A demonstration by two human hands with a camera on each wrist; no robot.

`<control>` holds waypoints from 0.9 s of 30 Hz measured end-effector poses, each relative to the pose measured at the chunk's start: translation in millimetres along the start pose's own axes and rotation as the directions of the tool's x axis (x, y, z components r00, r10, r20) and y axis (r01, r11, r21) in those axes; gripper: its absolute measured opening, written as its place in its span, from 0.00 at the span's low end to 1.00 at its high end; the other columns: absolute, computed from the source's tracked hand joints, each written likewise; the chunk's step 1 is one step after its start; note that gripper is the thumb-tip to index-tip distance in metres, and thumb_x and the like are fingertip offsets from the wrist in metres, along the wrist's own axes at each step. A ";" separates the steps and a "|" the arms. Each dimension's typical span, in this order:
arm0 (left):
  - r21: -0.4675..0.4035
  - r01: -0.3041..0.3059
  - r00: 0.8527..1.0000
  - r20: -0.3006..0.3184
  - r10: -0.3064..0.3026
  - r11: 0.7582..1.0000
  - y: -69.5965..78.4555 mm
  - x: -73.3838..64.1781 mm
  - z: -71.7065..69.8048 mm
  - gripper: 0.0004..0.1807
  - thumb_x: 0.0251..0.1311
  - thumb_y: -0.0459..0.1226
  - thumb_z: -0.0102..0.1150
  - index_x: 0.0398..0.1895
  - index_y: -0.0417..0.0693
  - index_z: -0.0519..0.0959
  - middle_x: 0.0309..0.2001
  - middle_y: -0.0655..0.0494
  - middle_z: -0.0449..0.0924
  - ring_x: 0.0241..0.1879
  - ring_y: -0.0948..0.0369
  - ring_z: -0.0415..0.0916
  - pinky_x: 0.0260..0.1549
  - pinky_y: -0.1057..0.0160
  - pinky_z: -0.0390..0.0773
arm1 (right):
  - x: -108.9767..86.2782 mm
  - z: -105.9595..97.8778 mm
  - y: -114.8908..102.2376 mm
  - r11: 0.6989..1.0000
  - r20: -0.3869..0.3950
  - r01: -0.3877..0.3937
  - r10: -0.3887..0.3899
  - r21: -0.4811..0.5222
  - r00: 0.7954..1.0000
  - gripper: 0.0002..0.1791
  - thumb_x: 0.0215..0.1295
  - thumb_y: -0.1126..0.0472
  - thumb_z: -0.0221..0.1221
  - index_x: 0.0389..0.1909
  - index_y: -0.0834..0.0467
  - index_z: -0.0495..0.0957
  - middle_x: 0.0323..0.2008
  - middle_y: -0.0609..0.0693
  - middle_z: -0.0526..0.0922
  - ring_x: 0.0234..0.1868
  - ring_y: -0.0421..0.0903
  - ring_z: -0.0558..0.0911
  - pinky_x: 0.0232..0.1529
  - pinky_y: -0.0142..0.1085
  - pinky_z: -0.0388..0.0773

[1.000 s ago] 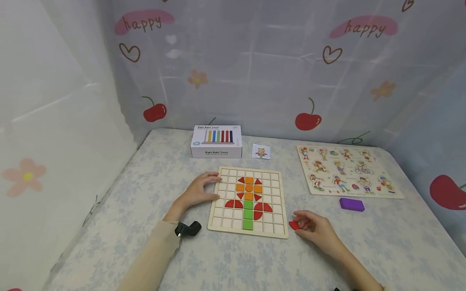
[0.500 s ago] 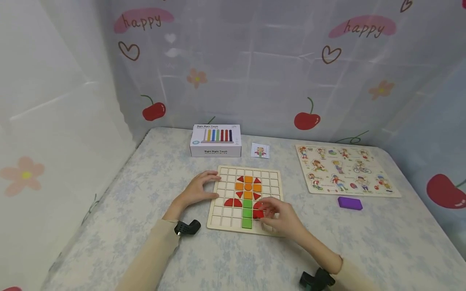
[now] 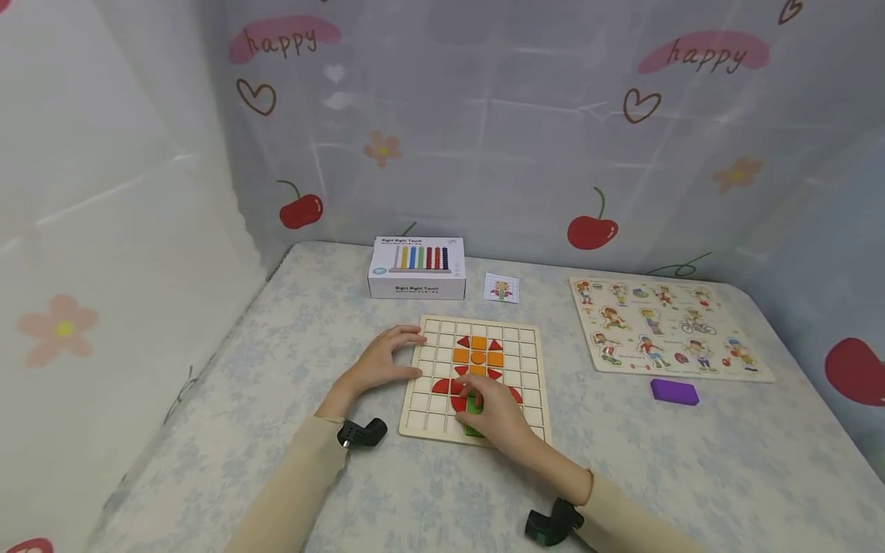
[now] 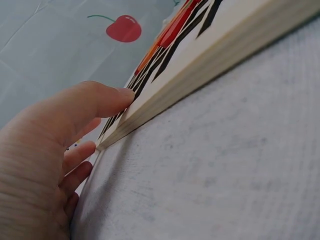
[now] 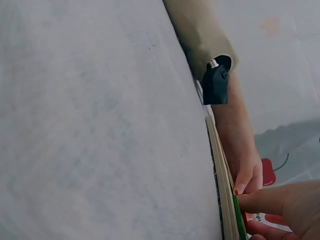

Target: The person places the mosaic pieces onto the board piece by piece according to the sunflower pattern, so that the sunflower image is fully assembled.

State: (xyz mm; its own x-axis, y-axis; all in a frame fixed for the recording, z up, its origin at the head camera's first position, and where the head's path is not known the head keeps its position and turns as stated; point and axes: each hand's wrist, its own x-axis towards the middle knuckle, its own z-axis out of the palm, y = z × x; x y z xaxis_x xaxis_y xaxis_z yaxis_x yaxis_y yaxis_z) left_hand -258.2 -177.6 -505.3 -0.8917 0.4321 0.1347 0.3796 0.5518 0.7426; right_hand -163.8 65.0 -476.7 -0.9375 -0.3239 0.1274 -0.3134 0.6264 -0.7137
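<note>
In the head view a square wooden grid board [image 3: 529, 382] lies on the table, bearing orange, green and red pieces in a flower-like pattern. My left hand [image 3: 379, 362] rests at its left edge; in the left wrist view the thumb [image 4: 102, 100] touches the rim and the other fingers stay loosely bent beside it. Over the lower middle, my right hand [image 3: 503, 417] pinches a red quarter-circle piece [image 3: 456, 403], left of the green squares [image 3: 473, 405]. That hand partly covers the green squares and the red pieces on the right.
Behind the board stand a white box [image 3: 417, 269] and a small pattern card [image 3: 502, 288]. At the right lie a wooden picture puzzle [image 3: 726, 375] and a purple block [image 3: 674, 392]. A printed curtain [image 3: 484, 177] rises behind the table.
My right hand has carried the red quarter-circle from beside the board's right edge leftward across it, to the left of the green column. My left hand stays at the board's edge.
</note>
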 end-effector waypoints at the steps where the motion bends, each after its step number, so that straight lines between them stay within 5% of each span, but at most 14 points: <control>1: 0.000 0.001 1.000 0.001 -0.001 1.000 0.0 0.1 -0.2 0.31 0.46 0.44 0.73 0.58 0.54 0.77 0.67 0.56 0.67 0.70 0.51 0.59 0.68 0.42 0.59 | 0.0 0.3 0.4 1.000 0.001 0.003 -0.004 0.004 1.000 0.23 0.49 0.65 0.71 0.49 0.59 0.78 0.33 0.46 0.81 0.29 0.40 0.70 0.28 0.26 0.69; 13: 0.009 -0.022 1.000 0.002 0.022 1.000 -1.9 1.5 -0.1 0.31 0.47 0.44 0.72 0.58 0.54 0.76 0.67 0.54 0.67 0.69 0.49 0.60 0.67 0.41 0.60 | -1.7 -0.6 6.2 0.996 -0.028 0.012 -0.010 0.091 1.000 0.21 0.51 0.66 0.69 0.48 0.57 0.80 0.36 0.47 0.83 0.32 0.39 0.73 0.34 0.28 0.73; 27: 0.003 -0.016 1.000 -0.010 0.016 1.000 -10.9 -4.9 -3.5 0.31 0.46 0.44 0.73 0.57 0.54 0.77 0.67 0.54 0.67 0.70 0.50 0.59 0.67 0.41 0.59 | 2.0 8.6 7.2 0.995 -0.008 0.074 -0.073 0.073 0.997 0.15 0.53 0.65 0.68 0.43 0.57 0.81 0.36 0.46 0.83 0.33 0.39 0.74 0.35 0.28 0.75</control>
State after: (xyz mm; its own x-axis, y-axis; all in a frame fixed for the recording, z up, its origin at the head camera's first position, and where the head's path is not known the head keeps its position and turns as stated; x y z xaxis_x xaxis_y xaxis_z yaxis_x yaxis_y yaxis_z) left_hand -258.8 -188.2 -511.7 -0.8880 0.4335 0.1533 0.3946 0.5472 0.7382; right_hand -166.6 62.7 -487.5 -0.9131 -0.3634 0.1849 -0.3698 0.5472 -0.7509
